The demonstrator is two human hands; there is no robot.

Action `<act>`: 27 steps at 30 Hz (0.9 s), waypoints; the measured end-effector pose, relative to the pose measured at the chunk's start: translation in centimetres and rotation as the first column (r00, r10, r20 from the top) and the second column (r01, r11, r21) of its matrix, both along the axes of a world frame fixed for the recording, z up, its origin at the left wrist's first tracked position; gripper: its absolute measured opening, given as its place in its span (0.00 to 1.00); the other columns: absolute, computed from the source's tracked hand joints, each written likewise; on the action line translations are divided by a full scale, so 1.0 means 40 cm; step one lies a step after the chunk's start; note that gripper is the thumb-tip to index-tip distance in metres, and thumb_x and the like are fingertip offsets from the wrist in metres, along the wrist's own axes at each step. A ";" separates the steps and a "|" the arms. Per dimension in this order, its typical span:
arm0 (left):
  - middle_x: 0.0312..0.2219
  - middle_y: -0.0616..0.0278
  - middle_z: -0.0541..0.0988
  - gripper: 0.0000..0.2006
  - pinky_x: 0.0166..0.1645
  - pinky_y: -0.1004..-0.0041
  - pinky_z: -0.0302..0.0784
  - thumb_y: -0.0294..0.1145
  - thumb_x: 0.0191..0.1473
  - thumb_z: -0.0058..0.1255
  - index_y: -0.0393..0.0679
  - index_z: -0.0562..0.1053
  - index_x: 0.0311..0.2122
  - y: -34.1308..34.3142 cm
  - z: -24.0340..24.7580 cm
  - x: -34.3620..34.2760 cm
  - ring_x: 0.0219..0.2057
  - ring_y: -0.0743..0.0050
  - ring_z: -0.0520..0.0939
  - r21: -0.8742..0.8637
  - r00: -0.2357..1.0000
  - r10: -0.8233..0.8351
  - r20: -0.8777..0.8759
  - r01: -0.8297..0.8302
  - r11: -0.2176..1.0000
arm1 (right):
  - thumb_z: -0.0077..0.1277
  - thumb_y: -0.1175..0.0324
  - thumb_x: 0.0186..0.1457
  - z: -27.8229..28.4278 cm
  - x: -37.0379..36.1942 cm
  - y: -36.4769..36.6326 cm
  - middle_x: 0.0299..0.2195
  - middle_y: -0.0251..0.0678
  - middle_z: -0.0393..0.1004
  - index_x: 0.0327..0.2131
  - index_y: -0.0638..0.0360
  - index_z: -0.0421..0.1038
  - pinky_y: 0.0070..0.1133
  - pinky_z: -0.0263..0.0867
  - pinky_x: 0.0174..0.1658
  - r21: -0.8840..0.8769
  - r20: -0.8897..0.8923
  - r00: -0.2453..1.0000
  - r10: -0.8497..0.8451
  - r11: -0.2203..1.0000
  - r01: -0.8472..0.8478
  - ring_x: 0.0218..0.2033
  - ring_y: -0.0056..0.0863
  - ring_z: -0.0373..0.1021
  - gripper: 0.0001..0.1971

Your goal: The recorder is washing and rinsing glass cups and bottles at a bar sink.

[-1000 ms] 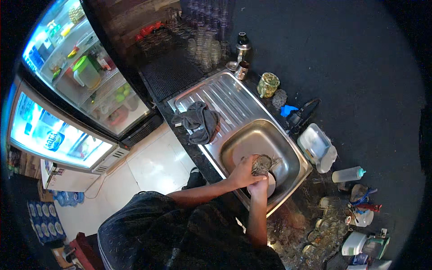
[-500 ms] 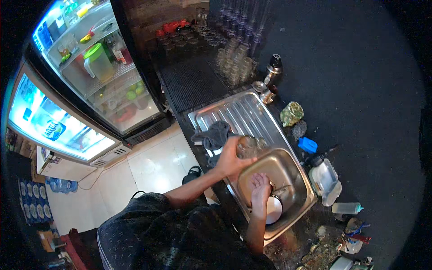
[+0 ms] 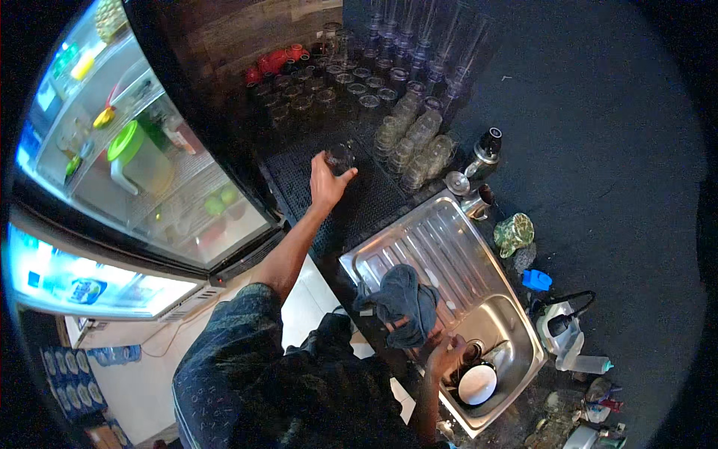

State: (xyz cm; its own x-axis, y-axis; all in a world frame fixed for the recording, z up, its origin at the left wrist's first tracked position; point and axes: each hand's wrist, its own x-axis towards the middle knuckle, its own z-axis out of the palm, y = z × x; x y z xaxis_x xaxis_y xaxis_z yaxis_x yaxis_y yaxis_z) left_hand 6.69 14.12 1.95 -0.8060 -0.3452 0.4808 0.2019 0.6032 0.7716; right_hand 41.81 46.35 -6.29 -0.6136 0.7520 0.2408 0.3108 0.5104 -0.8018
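My left hand (image 3: 329, 182) is stretched far forward and closed around a clear glass (image 3: 342, 156), which is at the black ribbed mat (image 3: 299, 183). Whether the glass touches the mat, I cannot tell. Down at the near side of the steel sink (image 3: 516, 318), my right hand (image 3: 444, 359) has loosely bent fingers, with nothing visible in them. Just beside it in the basin are a white bowl (image 3: 477, 384) and a dark-rimmed cup (image 3: 473, 350). A dark grey cloth (image 3: 407, 303) lies bunched on the near side of the ribbed drainboard (image 3: 441, 247).
Stacked glasses (image 3: 419, 142) stand right of the mat, with upturned glasses and red cups (image 3: 277, 61) behind. Along the sink's far side are a metal shaker (image 3: 485, 153), a green patterned container (image 3: 514, 233), a blue object (image 3: 536, 280) and a squeeze bottle (image 3: 592, 364). A glass-door fridge (image 3: 164, 172) is at left.
My left hand has carried the glass from beside the basin forward to the mat. My right hand has drawn toward the basin's near edge, fingers less spread. The view has shifted.
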 end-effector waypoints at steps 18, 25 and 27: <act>0.41 0.45 0.66 0.43 0.47 0.60 0.69 0.48 0.32 0.66 0.31 0.59 0.48 0.015 -0.043 -0.402 0.44 0.46 0.70 -0.141 0.906 0.405 0.127 -0.387 0.911 | 0.39 0.52 0.60 -0.040 0.017 0.007 0.40 0.50 0.70 0.43 0.72 0.64 0.29 0.59 0.48 -0.133 0.140 0.968 -0.207 0.965 0.225 0.43 0.39 0.66 0.26; 0.40 0.49 0.66 0.43 0.45 0.63 0.71 0.54 0.33 0.63 0.32 0.60 0.49 0.020 -0.037 -0.444 0.43 0.50 0.71 -0.190 0.864 0.480 0.154 -0.451 0.872 | 0.37 0.56 0.61 0.004 -0.002 -0.018 0.41 0.48 0.71 0.43 0.71 0.66 0.28 0.61 0.47 -0.130 0.203 0.955 -0.215 0.961 0.244 0.43 0.35 0.68 0.23; 0.40 0.49 0.66 0.44 0.46 0.63 0.71 0.55 0.33 0.62 0.32 0.60 0.50 0.020 -0.043 -0.450 0.44 0.51 0.70 -0.196 0.864 0.469 0.183 -0.435 0.879 | 0.37 0.56 0.61 0.013 -0.007 -0.021 0.42 0.48 0.71 0.43 0.71 0.66 0.28 0.62 0.47 -0.115 0.216 0.947 -0.238 0.957 0.266 0.43 0.35 0.68 0.23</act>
State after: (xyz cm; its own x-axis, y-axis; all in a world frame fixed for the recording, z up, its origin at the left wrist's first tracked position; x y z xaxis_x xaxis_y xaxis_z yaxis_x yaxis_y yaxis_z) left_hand -11.30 14.92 0.22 -0.6679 -0.6379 0.3833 -0.2828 0.6939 0.6622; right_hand 41.51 45.51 -5.75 -0.4242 0.9055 0.0147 0.5741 0.2814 -0.7689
